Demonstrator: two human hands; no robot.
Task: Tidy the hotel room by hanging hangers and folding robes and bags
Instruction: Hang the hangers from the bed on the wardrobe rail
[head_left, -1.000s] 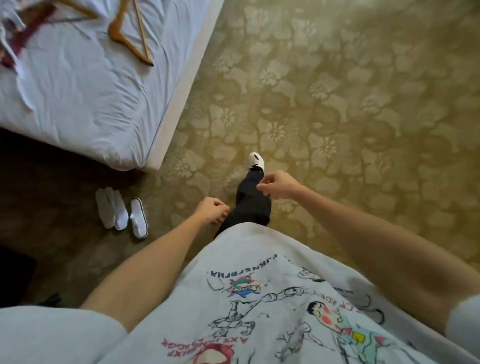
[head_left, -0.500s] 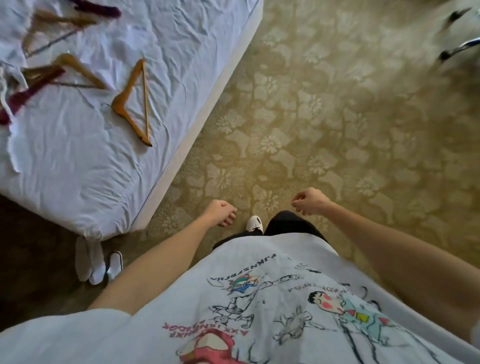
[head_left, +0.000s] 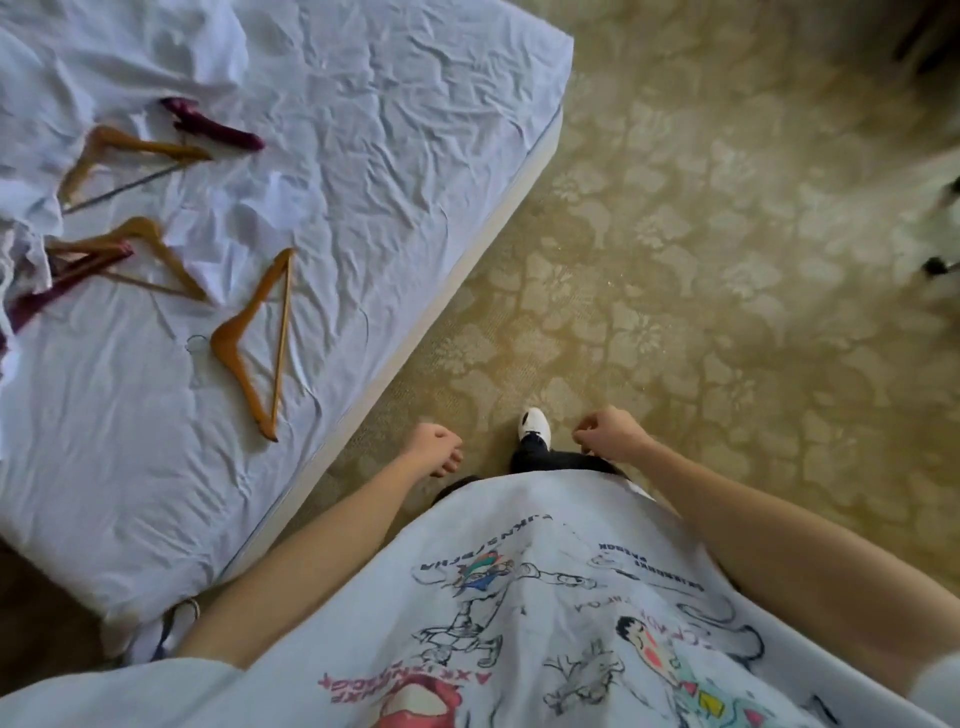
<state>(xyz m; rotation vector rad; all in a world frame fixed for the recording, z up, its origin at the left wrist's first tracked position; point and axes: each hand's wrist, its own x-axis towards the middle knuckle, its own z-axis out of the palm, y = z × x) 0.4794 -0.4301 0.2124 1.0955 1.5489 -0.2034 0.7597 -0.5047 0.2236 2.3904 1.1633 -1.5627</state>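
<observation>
Several hangers lie on the white bed (head_left: 415, 156) to my left. Nearest me is a wooden hanger (head_left: 260, 343), close to the bed's edge. Two more wooden hangers (head_left: 150, 249) (head_left: 119, 150) lie farther left. A maroon padded hanger (head_left: 213, 124) and another maroon one (head_left: 67, 283) rest among them. Crumpled white cloth (head_left: 104, 52) is heaped at the bed's far left. My left hand (head_left: 434, 449) and my right hand (head_left: 605, 434) hover over the carpet in front of my body, fingers curled, holding nothing, both apart from the bed.
Patterned green-gold carpet (head_left: 701, 260) spreads to the right. My white shoe (head_left: 534, 423) points forward between my hands. White slippers (head_left: 176, 618) peek out by the bed's near corner. A blurred piece of furniture on a black caster (head_left: 937, 265) stands at the right edge.
The view has swung up and along the bed, bringing more hangers into sight. Both hands stay curled and empty in front of me; the slippers have slid down to the lower left.
</observation>
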